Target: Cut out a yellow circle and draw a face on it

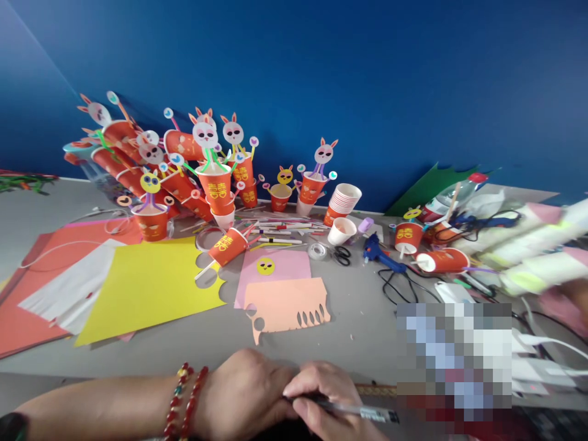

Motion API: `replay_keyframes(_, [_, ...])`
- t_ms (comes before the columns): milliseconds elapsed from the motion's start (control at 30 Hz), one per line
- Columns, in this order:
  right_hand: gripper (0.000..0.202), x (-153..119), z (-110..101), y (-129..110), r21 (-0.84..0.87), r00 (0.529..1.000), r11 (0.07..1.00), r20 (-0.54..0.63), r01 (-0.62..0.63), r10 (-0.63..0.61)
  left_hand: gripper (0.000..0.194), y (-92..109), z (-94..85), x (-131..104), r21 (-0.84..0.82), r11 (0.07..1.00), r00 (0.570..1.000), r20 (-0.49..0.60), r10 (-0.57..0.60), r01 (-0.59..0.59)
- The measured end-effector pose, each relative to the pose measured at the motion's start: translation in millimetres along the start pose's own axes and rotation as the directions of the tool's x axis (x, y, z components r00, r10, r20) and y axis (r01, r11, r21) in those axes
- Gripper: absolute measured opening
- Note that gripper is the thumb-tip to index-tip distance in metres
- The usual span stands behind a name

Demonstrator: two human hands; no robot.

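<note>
My right hand (324, 392) is closed around a pen (362, 409) with a clear barrel and a dark cap end, low in the view by the table's front edge. Against it rests my left hand (250, 389), fingers curled down and together, with red bead bracelets (188, 398) on the wrist. Whatever the left fingers hold is hidden beneath the hand. In front of both hands lies a peach paper sheet (287, 300) with holes cut out of it. A yellow paper face (265, 266) sits on the pink sheet (301, 263) behind.
Red paper cups (214, 184) with rabbit faces crowd the back left. Yellow paper (156, 288) lies at left. Scissors (342, 255), tape (316, 251) and a blue glue gun (381, 254) with a looping cord are right of centre. White rolls (528, 257) stand far right.
</note>
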State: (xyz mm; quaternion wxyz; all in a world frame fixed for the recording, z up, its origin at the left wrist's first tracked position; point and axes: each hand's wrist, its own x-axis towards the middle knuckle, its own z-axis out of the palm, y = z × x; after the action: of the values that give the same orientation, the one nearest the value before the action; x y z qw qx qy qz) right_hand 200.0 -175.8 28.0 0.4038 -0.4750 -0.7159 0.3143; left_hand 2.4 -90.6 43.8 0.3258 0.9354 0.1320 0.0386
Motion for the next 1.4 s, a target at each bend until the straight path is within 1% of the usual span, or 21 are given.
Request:
replay_keyframes(100, [0.014,-0.5,-4.5,-1.0,0.039,1.0,0.999,0.009,0.008,-0.009,0.027,-6.3,2.7,-2.6,0.0,1.0,0.998,-0.059,0.008,-0.008])
replay_keyframes(167, [0.017,-1.4,-9.7,0.4,0.067,1.0,0.998,0.021,-0.02,0.018,0.031,-15.4,1.1,-2.2,0.058,0.998,0.995,-0.099,0.018,-0.012])
replay_keyframes(233, [0.019,-2.4,-17.3,4.7,0.069,0.999,0.997,0.001,-0.044,0.044,0.031,-27.8,-5.3,0.3,0.154,0.988,0.988,-0.155,0.021,0.003])
replay_keyframes(300, [0.02,-1.3,-27.5,12.4,0.001,0.997,0.999,-0.059,-0.049,0.049,0.026,-41.6,-14.6,4.5,0.25,0.965,0.97,-0.243,-0.015,0.078])
replay_keyframes(333, [0.022,0.7,-33.5,17.3,-0.065,0.994,0.996,-0.098,-0.055,0.049,0.028,-48.4,-19.0,6.9,0.291,0.947,0.96,-0.276,-0.05,0.133])
replay_keyframes(367, [0.026,4.0,-39.9,22.9,-0.144,0.99,0.987,-0.132,-0.067,0.048,0.036,-54.8,-22.3,9.5,0.326,0.927,0.951,-0.297,-0.085,0.185])
replay_keyframes(433, [0.028,14.0,-53.0,34.8,-0.288,0.982,0.949,-0.17,-0.127,0.08,0.051,-65.5,-24.5,15.0,0.378,0.893,0.949,-0.283,-0.14,0.245])
replay_keyframes(533, [0.03,35.0,-70.3,52.3,-0.403,0.973,0.886,-0.139,-0.227,0.186,0.066,-75.5,-17.7,22.5,0.434,0.859,0.955,-0.235,-0.181,0.27])
replay_keyframes(567, [0.03,42.5,-74.6,57.7,-0.432,0.972,0.871,-0.111,-0.233,0.205,0.069,-77.4,-14.2,24.3,0.449,0.852,0.957,-0.223,-0.186,0.27])
replay_keyframes(600, [0.032,49.7,-77.9,62.9,-0.454,0.975,0.863,-0.084,-0.222,0.207,0.071,-79.0,-10.8,25.6,0.462,0.846,0.959,-0.212,-0.188,0.268])
replay_keyframes(733, [0.055,72.5,-83.1,80.1,-0.495,0.986,0.863,0.062,-0.104,0.154,0.071,-83.4,-2.1,26.3,0.474,0.843,0.962,-0.211,-0.174,0.256])
replay_keyframes(800, [0.058,79.3,-83.0,85.1,-0.52,0.985,0.851,0.098,-0.07,0.141,0.073,-85.8,-0.2,25.3,0.467,0.845,0.96,-0.224,-0.17,0.259])
replay_keyframes(867, [0.056,83.5,-82.9,87.3,-0.539,0.986,0.84,0.101,-0.058,0.133,0.076,-88.0,1.2,24.6,0.464,0.845,0.958,-0.228,-0.177,0.266])
replay_keyframes(1067, [0.05,89.5,-84.2,87.6,-0.551,0.988,0.835,0.122,-0.01,0.092,0.079,-89.1,1.5,25.4,0.466,0.838,0.956,-0.204,-0.209,0.283])
replay_keyframes(1133, [0.048,91.4,-85.7,86.4,-0.547,0.986,0.837,0.121,-0.033,0.118,0.079,-88.0,0.7,25.9,0.469,0.836,0.956,-0.197,-0.218,0.287])
replay_keyframes(1200, [0.045,93.0,-88.2,84.2,-0.52,0.978,0.85,0.122,-0.084,0.172,0.079,-86.8,0.5,26.4,0.477,0.829,0.955,-0.194,-0.225,0.292])
replay_keyframes(1300, [0.043,93.5,-92.4,81.8,-0.41,0.959,0.897,0.145,-0.165,0.243,0.08,-85.9,1.2,26.7,0.483,0.823,0.953,-0.201,-0.229,0.299])
replay_keyframes(1400, [0.045,91.0,-93.3,85.6,-0.211,0.957,0.954,0.151,-0.213,0.248,0.08,-86.9,2.0,25.2,0.462,0.836,0.951,-0.223,-0.214,0.296])
